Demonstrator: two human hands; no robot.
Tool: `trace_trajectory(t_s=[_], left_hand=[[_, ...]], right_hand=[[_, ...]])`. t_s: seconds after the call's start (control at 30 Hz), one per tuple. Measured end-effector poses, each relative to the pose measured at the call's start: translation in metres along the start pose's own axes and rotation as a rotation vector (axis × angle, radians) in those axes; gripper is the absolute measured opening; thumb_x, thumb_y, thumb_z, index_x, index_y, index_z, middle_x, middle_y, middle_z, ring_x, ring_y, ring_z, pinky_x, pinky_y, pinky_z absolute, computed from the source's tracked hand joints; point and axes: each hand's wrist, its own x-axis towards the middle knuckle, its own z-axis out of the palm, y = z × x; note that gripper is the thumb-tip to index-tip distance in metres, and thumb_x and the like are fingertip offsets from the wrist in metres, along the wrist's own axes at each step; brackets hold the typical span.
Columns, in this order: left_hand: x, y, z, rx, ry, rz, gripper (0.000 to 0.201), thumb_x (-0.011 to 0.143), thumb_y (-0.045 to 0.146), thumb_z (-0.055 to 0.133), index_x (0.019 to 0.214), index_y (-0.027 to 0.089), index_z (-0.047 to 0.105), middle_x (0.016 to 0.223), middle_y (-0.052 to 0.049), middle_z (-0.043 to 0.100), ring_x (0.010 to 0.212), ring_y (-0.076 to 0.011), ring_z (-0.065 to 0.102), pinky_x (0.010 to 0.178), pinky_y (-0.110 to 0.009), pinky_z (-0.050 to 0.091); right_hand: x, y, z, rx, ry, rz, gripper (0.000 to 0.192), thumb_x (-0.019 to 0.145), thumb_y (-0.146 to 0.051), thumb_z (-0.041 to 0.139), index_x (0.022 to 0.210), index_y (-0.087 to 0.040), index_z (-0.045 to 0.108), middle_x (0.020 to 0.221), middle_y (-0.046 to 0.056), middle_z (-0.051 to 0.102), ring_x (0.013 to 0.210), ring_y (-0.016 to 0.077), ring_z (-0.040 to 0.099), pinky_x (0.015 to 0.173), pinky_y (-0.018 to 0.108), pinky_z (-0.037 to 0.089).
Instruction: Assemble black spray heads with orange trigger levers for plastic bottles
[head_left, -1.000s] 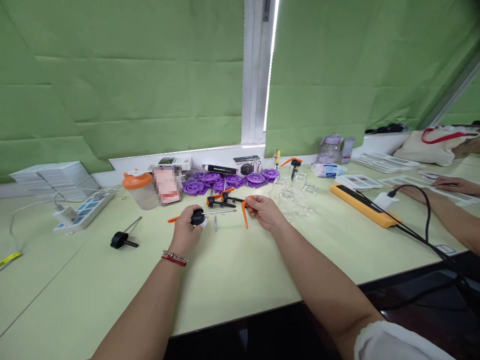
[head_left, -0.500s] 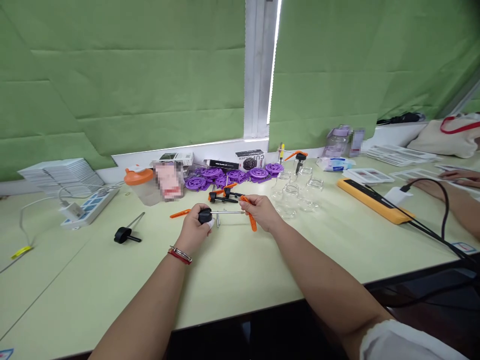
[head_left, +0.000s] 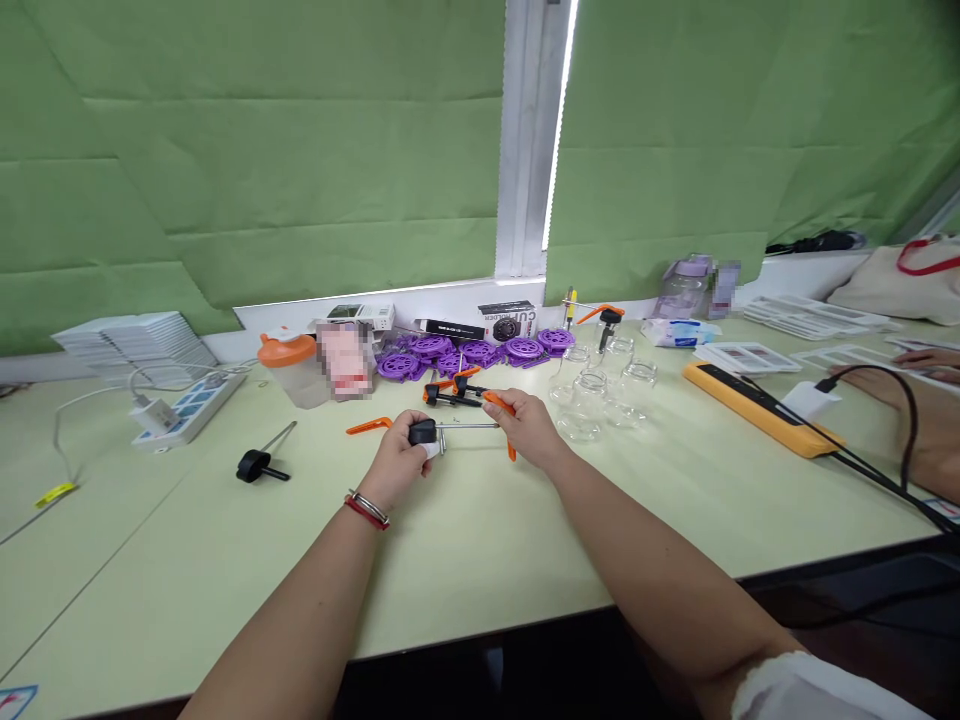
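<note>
My left hand is closed around a round black plastic cap with a white part beneath it. A thin metal rod runs from this cap towards the right. My right hand grips an orange plastic handle at the rod's far end; the fingers hide where rod and handle meet. On the table just beyond my left hand lies another orange handle. Small metal pins lie close to the black cap. A second black cap with a rod rests farther left.
Behind my hands are black-and-orange parts and several purple plastic pieces. Glass jars stand right of them. An orange-lidded shaker and power strip are left. An orange power strip and another person's hand are right.
My right hand has come slightly closer to the rod, whose tip showed before and is now hidden at the fingers. The whole view has shifted slightly.
</note>
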Motion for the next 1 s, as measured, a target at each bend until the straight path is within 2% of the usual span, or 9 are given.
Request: trace_trajectory(t_s=[0.17, 0.27, 0.33, 0.47, 0.53, 0.63, 0.7, 0.87, 1.0], left_hand=[[-0.004, 0.002, 0.005, -0.036, -0.068, -0.007, 0.033, 0.064, 0.016, 0.057, 0.094, 0.020, 0.043, 0.068, 0.005, 0.052, 0.047, -0.0077, 0.047, 0.046, -0.023, 0.041], [-0.005, 0.002, 0.005, -0.081, -0.117, 0.001, 0.037, 0.066, 0.020, 0.062, 0.099, 0.020, 0.044, 0.076, 0.003, 0.055, 0.052, -0.0079, 0.050, 0.052, -0.024, 0.042], [-0.005, 0.001, 0.003, -0.084, -0.118, 0.003, 0.036, 0.071, 0.025, 0.061, 0.102, 0.019, 0.045, 0.070, 0.003, 0.055, 0.054, -0.0091, 0.051, 0.055, -0.025, 0.042], [-0.003, -0.001, -0.001, -0.031, -0.073, 0.017, 0.033, 0.076, 0.030, 0.058, 0.105, 0.018, 0.045, 0.058, 0.005, 0.052, 0.053, -0.0107, 0.049, 0.056, -0.025, 0.039], [-0.003, 0.000, -0.002, -0.007, -0.063, 0.035, 0.034, 0.075, 0.031, 0.059, 0.104, 0.018, 0.045, 0.059, 0.005, 0.053, 0.054, -0.0109, 0.049, 0.058, -0.025, 0.038], [-0.004, 0.002, -0.003, 0.021, -0.059, 0.075, 0.034, 0.075, 0.031, 0.059, 0.104, 0.020, 0.045, 0.066, 0.005, 0.054, 0.056, -0.0102, 0.049, 0.060, -0.025, 0.039], [-0.004, 0.003, -0.002, 0.019, -0.068, 0.092, 0.036, 0.074, 0.031, 0.061, 0.104, 0.021, 0.045, 0.074, 0.003, 0.055, 0.059, -0.0099, 0.050, 0.062, -0.025, 0.041], [-0.006, 0.002, 0.007, 0.002, -0.107, 0.132, 0.041, 0.067, 0.029, 0.069, 0.100, 0.022, 0.046, 0.092, 0.000, 0.054, 0.077, -0.0122, 0.053, 0.070, -0.025, 0.044], [-0.006, 0.000, 0.013, -0.032, -0.145, 0.156, 0.048, 0.063, 0.028, 0.073, 0.103, 0.022, 0.046, 0.094, -0.001, 0.054, 0.078, -0.0127, 0.052, 0.068, -0.024, 0.043]], right_hand=[[-0.002, -0.009, 0.004, -0.195, -0.118, -0.160, 0.031, 0.090, -0.040, 0.041, 0.087, -0.021, 0.065, 0.074, 0.002, 0.052, 0.074, 0.0163, 0.051, 0.072, 0.029, 0.041], [-0.002, -0.015, 0.003, -0.210, -0.121, -0.188, 0.034, 0.092, -0.035, 0.036, 0.107, -0.018, 0.061, 0.087, 0.006, 0.055, 0.085, 0.0182, 0.052, 0.080, 0.031, 0.041], [-0.002, -0.016, 0.001, -0.191, -0.129, -0.176, 0.039, 0.092, -0.032, 0.034, 0.119, -0.015, 0.056, 0.096, 0.009, 0.055, 0.095, 0.0193, 0.051, 0.087, 0.034, 0.040], [-0.002, -0.010, -0.002, -0.047, -0.189, -0.122, 0.041, 0.089, -0.032, 0.043, 0.126, -0.020, 0.053, 0.107, 0.008, 0.055, 0.106, 0.0192, 0.049, 0.097, 0.036, 0.036], [-0.002, -0.006, -0.002, 0.094, -0.187, -0.046, 0.043, 0.083, -0.033, 0.053, 0.125, -0.024, 0.054, 0.106, 0.005, 0.057, 0.102, 0.0181, 0.052, 0.095, 0.036, 0.038], [0.000, -0.002, -0.001, 0.325, -0.146, 0.075, 0.054, 0.071, -0.031, 0.066, 0.123, -0.022, 0.056, 0.096, 0.003, 0.060, 0.088, 0.0156, 0.056, 0.086, 0.035, 0.043], [0.001, -0.001, 0.000, 0.382, -0.118, 0.115, 0.054, 0.064, -0.028, 0.071, 0.117, -0.020, 0.061, 0.091, 0.003, 0.062, 0.082, 0.0151, 0.056, 0.081, 0.034, 0.044], [-0.002, -0.002, 0.004, 0.276, -0.071, 0.088, 0.032, 0.058, -0.029, 0.077, 0.088, -0.020, 0.072, 0.084, 0.002, 0.066, 0.080, 0.0170, 0.056, 0.076, 0.032, 0.044], [-0.006, -0.008, 0.010, 0.167, -0.078, 0.030, 0.026, 0.061, -0.033, 0.076, 0.084, -0.021, 0.072, 0.078, 0.002, 0.066, 0.075, 0.0177, 0.056, 0.072, 0.032, 0.043]])
